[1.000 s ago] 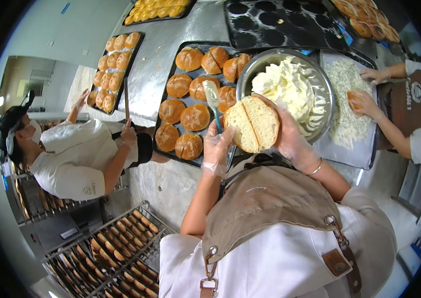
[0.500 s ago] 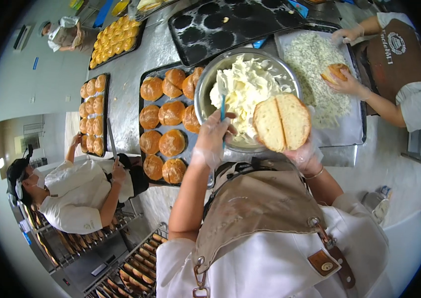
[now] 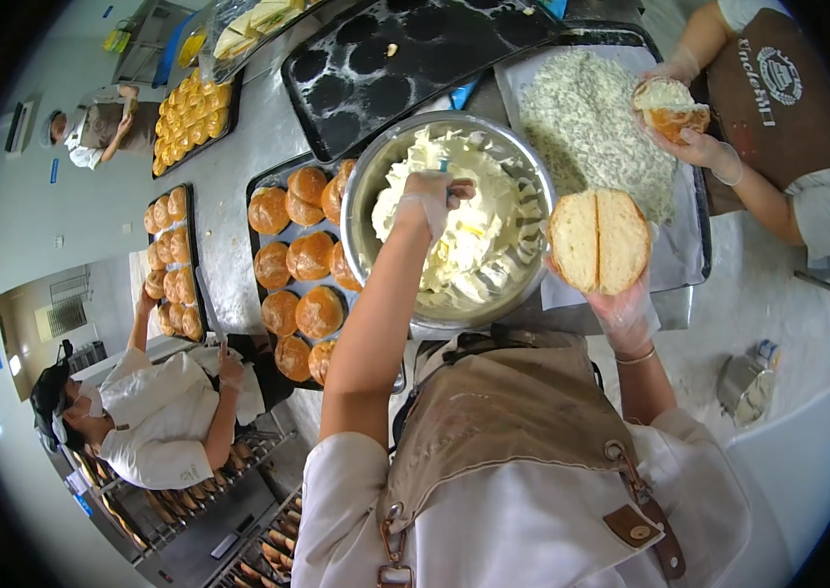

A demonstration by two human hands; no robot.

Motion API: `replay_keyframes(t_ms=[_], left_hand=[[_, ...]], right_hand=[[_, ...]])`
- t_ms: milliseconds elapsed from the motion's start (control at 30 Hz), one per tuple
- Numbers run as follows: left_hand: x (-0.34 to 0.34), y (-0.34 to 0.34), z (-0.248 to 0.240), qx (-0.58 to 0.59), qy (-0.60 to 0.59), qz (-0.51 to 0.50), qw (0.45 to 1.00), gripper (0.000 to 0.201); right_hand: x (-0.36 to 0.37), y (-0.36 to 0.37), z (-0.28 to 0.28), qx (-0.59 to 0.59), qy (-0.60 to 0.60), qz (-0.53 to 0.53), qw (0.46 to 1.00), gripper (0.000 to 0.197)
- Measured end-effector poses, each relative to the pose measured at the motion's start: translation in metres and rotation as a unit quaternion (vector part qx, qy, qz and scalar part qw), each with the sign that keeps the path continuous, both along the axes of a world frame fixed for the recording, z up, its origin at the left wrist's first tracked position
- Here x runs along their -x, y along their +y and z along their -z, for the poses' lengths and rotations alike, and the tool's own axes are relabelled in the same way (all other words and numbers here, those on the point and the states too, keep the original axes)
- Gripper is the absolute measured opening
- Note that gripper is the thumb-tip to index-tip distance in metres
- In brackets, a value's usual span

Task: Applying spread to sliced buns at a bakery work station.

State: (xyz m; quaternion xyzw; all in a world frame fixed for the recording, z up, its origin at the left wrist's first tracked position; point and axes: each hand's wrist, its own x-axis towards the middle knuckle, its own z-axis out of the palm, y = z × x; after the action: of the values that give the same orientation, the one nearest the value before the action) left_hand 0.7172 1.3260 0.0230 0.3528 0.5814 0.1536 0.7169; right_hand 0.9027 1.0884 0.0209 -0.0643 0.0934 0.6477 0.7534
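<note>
My left hand (image 3: 430,201), gloved in clear plastic, is closed on a blue-handled spatula over a big steel mixing bowl (image 3: 368,276). Little of the spatula (image 3: 444,166) shows; its blade end is hidden. Pale whipped cream (image 3: 479,211) fills the bowl and smears its right wall. To the right of the bowl, my right hand (image 3: 623,312) holds up a split bun (image 3: 598,241) from below, also in a clear glove. The bun's bare cut face is turned up, with a dark groove down its middle and a golden crust around the edge.
Left of the bowl, a tray of glazed buns (image 3: 309,257) stands close. A large dark baking tray (image 3: 415,59) lies behind. A paper-lined tray of pale flakes (image 3: 591,127) is at right, where a co-worker holds a coated bun (image 3: 672,108). Another co-worker (image 3: 165,407) works at left with a knife.
My left hand has moved farther into the bowl with the spatula. My right hand and the bun have shifted right, off the cream. The right co-worker's bun now carries pale topping.
</note>
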Motion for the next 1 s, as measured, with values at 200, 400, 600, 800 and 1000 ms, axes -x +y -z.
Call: replay_keyframes(t_ms=[200,400,600,800,1000], left_hand=[[-0.006,0.004,0.026,-0.076,-0.028,-0.032,0.996,0.024],[0.030,-0.060,-0.047,-0.173,-0.071,0.031,0.982,0.033],[0.083,-0.114,-0.103,-0.610,0.196,0.235,0.730,0.038],[0.106,-0.152,-0.122,-0.670,0.342,0.278,0.598,0.047],[0.158,-0.191,-0.152,-0.607,0.239,0.348,0.673,0.051]], right_hand=[[-0.015,0.015,0.006,0.039,-0.001,0.014,0.999,0.058],[-0.017,0.048,0.012,-0.060,-0.035,-0.021,0.997,0.060],[0.016,0.065,-0.013,-0.137,-0.076,-0.062,0.986,0.061],[0.068,0.057,-0.046,-0.117,-0.068,-0.056,0.989,0.060],[0.087,0.048,-0.039,0.000,-0.524,0.035,0.851,0.087]])
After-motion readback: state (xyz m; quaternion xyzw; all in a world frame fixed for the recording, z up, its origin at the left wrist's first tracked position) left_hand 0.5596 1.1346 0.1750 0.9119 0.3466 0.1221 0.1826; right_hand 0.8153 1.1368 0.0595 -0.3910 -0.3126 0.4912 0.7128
